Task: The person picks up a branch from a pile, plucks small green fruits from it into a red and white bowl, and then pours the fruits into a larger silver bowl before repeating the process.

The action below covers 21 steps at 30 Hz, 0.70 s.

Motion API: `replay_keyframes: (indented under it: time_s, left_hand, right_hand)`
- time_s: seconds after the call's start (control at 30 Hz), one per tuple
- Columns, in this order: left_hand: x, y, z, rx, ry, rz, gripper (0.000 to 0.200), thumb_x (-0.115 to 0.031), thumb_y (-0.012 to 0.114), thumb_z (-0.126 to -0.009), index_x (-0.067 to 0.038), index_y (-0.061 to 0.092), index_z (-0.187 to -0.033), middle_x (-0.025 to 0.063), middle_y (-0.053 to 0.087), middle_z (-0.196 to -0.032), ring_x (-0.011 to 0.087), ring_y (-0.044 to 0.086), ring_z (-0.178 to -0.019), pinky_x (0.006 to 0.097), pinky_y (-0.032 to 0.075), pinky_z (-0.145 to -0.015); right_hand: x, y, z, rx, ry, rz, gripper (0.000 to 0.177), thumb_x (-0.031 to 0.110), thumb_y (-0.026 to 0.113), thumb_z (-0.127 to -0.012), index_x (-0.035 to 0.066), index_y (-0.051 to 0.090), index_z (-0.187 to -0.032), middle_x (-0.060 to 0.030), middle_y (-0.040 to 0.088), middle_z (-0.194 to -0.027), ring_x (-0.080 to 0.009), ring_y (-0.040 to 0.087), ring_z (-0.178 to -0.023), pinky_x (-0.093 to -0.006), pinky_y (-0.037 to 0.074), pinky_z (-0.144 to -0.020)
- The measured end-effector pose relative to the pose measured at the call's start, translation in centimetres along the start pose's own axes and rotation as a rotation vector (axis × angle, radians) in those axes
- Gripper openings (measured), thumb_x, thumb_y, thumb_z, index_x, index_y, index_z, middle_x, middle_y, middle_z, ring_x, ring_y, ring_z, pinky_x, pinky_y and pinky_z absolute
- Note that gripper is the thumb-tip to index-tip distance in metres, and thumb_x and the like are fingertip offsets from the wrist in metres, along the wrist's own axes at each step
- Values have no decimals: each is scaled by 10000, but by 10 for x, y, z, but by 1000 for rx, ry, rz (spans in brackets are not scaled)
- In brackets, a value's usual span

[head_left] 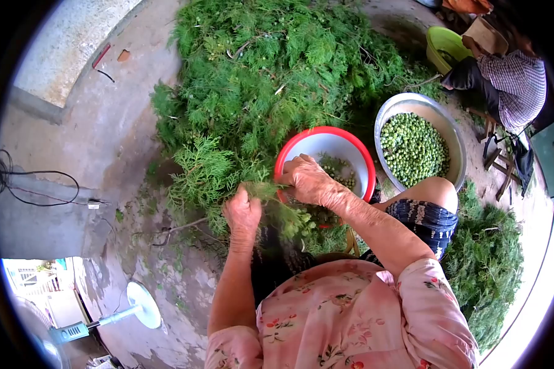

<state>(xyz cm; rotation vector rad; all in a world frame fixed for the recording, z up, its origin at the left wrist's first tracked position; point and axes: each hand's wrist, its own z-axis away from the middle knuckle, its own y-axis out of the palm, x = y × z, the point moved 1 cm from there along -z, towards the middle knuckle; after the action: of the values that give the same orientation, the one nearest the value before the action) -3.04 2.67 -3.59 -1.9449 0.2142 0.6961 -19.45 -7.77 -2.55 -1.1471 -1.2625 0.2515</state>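
Observation:
My left hand [242, 212] is closed around a leafy green branch [206, 169] that spreads out to its left and in front. Close by on the right, my right hand [308, 179] has its fingers pinched at the near left rim of a red-rimmed basin [367, 161]; what they hold, if anything, is too small to make out. Some small green fruits [345, 175] and bits of foliage lie inside this basin. To its right stands a large metal basin [457, 144] holding many round green fruits [412, 147].
A big heap of cut branches [277, 67] lies ahead, another [486, 264] at the right. A seated co-worker [517, 86] is at the upper right beside a yellow-green basin [437, 46]. A fan [144, 305] stands lower left; black cables [43, 172] lie at the left.

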Motion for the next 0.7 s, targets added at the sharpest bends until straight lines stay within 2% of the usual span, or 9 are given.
replay_keyframes:
  time_s: [0.13,0.27,0.3,0.37,0.47,0.57,0.6,0.67,0.7]
  left_hand:
    - [-12,-8,3,28,98,17,239,-270,692,-736,-74,636,-861,87,627,-652,252,601,-541,331,472,-524]
    - [-27,-7,8,146,101,62,411,-356,748,-649,-60,640,-914,120,647,-887,306,615,-811,384,482,-747]
    - [-32,-6,6,125,177,37,376,-336,728,-662,-73,642,-918,133,642,-878,316,611,-803,403,482,-734]
    - [-44,-5,0,424,-137,-334,322,-296,670,-711,-99,635,-963,148,638,-866,328,608,-792,435,480,-714]
    - [-37,12,2,260,62,-294,344,-259,610,-742,-140,595,-1064,175,629,-873,338,606,-800,459,478,-696]
    - [-67,5,-15,633,-221,-505,425,-237,592,-745,-158,531,-1158,183,627,-869,338,609,-829,470,478,-699]
    - [-61,11,-12,520,-176,-498,436,-226,576,-757,-174,503,-1184,198,626,-827,342,619,-812,466,477,-690]
    - [-50,22,-13,556,-185,-556,390,-226,558,-775,-160,515,-1157,199,627,-800,348,625,-788,459,476,-680]
    - [-44,27,-14,572,-190,-587,368,-226,549,-784,-154,521,-1144,199,627,-786,351,628,-776,456,475,-676]
  right_hand:
    - [-4,-10,0,-37,-60,81,165,117,663,-644,97,643,-806,-73,527,-829,-277,514,-971,-453,313,-961]
    - [15,-22,1,27,-53,212,98,91,616,-633,60,626,-726,-114,569,-850,-293,562,-907,-401,418,-840]
    - [20,-25,0,65,-27,231,94,90,604,-639,54,626,-724,-124,577,-857,-295,569,-901,-390,438,-813]
    - [34,-36,3,169,18,247,116,99,566,-683,35,619,-764,-162,595,-858,-296,596,-863,-386,472,-758]
    - [27,-16,10,55,100,121,198,125,546,-733,22,619,-886,-176,604,-816,-316,613,-818,-406,484,-766]
    - [23,-9,10,165,361,-164,176,127,530,-716,-14,629,-752,-205,609,-886,-349,575,-906,-395,459,-821]
    - [10,7,11,157,399,-217,228,175,545,-720,-34,621,-773,-229,609,-880,-368,575,-897,-388,463,-817]
    - [-8,33,19,121,348,-278,257,208,576,-714,-39,620,-773,-224,612,-856,-368,583,-855,-384,468,-800]
    - [-5,26,24,175,138,-99,265,216,598,-719,-32,622,-811,-213,615,-850,-358,589,-838,-376,471,-788]
